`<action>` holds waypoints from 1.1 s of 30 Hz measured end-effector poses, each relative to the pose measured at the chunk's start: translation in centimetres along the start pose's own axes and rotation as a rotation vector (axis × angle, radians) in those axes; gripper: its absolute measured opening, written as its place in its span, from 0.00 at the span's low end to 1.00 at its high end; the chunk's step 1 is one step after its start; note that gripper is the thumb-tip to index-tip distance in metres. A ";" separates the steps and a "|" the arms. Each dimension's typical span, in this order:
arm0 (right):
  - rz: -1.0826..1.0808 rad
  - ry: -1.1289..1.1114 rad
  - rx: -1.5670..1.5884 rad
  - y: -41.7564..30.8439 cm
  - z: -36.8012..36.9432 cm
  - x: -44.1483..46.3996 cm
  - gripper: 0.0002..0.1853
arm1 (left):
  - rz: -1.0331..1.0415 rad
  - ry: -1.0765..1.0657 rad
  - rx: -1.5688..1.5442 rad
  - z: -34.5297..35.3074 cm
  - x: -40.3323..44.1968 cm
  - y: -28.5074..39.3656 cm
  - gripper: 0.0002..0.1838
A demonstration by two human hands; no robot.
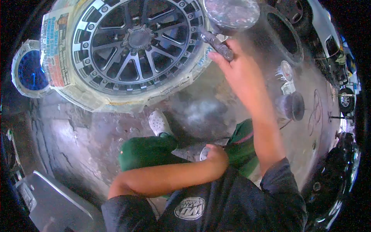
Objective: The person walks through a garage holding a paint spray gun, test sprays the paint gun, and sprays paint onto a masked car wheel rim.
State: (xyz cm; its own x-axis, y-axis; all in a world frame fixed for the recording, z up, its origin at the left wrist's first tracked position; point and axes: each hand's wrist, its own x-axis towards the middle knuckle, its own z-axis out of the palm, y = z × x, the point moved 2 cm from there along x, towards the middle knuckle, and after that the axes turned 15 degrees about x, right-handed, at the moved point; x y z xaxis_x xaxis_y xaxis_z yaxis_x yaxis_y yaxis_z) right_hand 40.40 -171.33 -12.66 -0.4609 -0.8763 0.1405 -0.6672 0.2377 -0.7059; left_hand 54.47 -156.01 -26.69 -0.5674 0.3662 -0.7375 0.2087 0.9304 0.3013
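My right hand [243, 71] is closed around a grey spray gun [218, 45] beside the right edge of a large wheel. The grey multi-spoke rim [133, 63] has its tire covered with newspaper and masking tape [57, 50]. Just beyond the gun is a round, paint-spattered top [232, 13]; I cannot tell whether it joins the gun. Low in front of my body, my left hand [217, 157] is closed beside a small whitish round thing [203, 153], largely hidden by the fingers and forearm.
A smaller masked wheel with a blue centre [33, 71] stands at far left. On the floor to the right are an open can [286, 71], a dark round container [295, 106] and a loose tire [284, 33]. A grey panel [58, 205] is at lower left.
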 end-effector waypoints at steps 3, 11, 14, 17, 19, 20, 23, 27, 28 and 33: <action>0.047 -0.063 -0.052 0.7 0.9 -0.7 0.27 | -0.024 0.036 0.028 0.2 -0.2 0.3 0.24; 0.376 -0.319 0.400 2.9 4.3 -4.1 0.25 | -0.083 0.037 0.012 0.9 1.2 0.6 0.25; 0.353 -0.268 0.479 3.9 4.7 -5.1 0.25 | -0.117 0.052 0.022 0.7 0.5 0.7 0.25; 0.299 -0.098 0.437 8.2 5.9 -6.1 0.25 | -0.050 0.048 0.003 -0.3 -0.8 0.2 0.25; 0.345 0.026 0.489 9.7 5.9 -6.7 0.24 | -0.042 0.072 -0.007 -0.8 -1.8 0.0 0.25; 0.398 0.087 0.568 10.0 5.8 -7.1 0.24 | -0.063 0.092 -0.017 -1.1 -2.4 0.0 0.23; 0.481 0.180 0.657 11.2 6.5 -8.1 0.25 | -0.144 0.182 0.002 -1.2 -3.1 0.2 0.19; 0.469 0.158 0.619 14.1 9.4 -9.6 0.26 | -0.193 0.286 -0.018 -0.3 -3.1 0.5 0.15; 0.461 0.123 0.600 14.1 9.7 -10.2 0.26 | -0.186 0.285 -0.060 -0.4 -3.3 0.3 0.14; 0.534 -0.100 0.596 12.9 10.3 -11.3 0.29 | -0.195 0.285 -0.035 0.9 -2.1 0.2 0.12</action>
State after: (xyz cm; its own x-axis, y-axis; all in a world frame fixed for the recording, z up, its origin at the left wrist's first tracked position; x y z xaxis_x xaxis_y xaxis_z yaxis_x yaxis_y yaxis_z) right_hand 43.04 -162.64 -30.48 -0.5562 -0.7476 -0.3628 0.0652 0.3960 -0.9159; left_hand 56.45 -156.61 -25.65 -0.7948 0.1578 -0.5861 0.0503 0.9794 0.1954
